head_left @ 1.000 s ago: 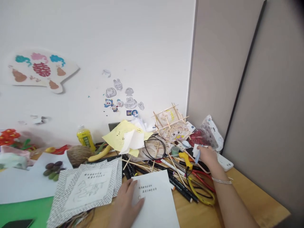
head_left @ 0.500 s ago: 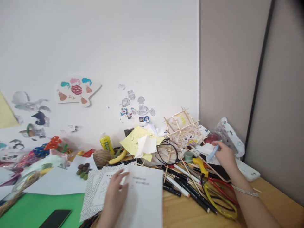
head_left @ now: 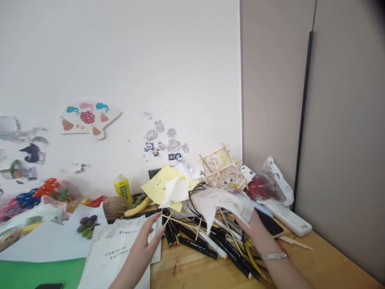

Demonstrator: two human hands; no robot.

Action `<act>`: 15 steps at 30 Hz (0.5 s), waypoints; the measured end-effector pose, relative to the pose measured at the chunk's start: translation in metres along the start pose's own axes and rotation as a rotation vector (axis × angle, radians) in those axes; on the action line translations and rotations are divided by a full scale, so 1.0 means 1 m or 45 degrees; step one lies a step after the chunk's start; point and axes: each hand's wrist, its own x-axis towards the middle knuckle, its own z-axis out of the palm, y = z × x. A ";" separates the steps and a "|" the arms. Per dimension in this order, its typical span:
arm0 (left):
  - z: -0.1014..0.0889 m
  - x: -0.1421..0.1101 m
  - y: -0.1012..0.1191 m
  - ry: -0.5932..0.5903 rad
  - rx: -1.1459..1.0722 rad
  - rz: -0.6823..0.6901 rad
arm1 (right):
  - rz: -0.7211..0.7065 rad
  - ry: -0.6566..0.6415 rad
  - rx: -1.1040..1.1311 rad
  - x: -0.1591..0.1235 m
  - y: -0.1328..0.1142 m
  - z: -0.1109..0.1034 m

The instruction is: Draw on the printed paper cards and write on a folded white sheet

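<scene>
My right hand [head_left: 247, 218] is closed on a crumpled white sheet of paper [head_left: 222, 202], which hangs over the heap of markers and sticks. A slim light-blue object [head_left: 263, 209] lies along the same hand; motion blur hides its kind and most of its length. My left hand [head_left: 147, 241] is open, thumb and fingers apart, with nothing in it. It hovers by the right edge of a written white sheet [head_left: 117, 257], close to the black markers [head_left: 197, 245].
Wooden sticks [head_left: 230, 230] lie among the markers. Behind them are folded yellow paper [head_left: 155, 184], a stick frame [head_left: 221, 160], a yellow bottle [head_left: 122, 188] and a twine ball [head_left: 115, 209]. At right are a phone [head_left: 270, 224] and a white power strip [head_left: 290, 220].
My right hand has moved left, now carrying the white paper. My left hand stays near the sheets, which have shifted left in view. The whole view has turned right.
</scene>
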 end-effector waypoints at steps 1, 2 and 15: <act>0.010 -0.001 0.012 -0.139 -0.208 -0.097 | 0.113 -0.089 0.109 -0.007 0.005 0.012; 0.017 -0.001 0.021 -0.234 -0.393 -0.173 | 0.218 -0.173 0.211 -0.014 0.010 0.023; 0.023 -0.027 0.025 -0.386 -0.262 -0.062 | 0.901 -0.324 0.860 -0.058 0.040 0.065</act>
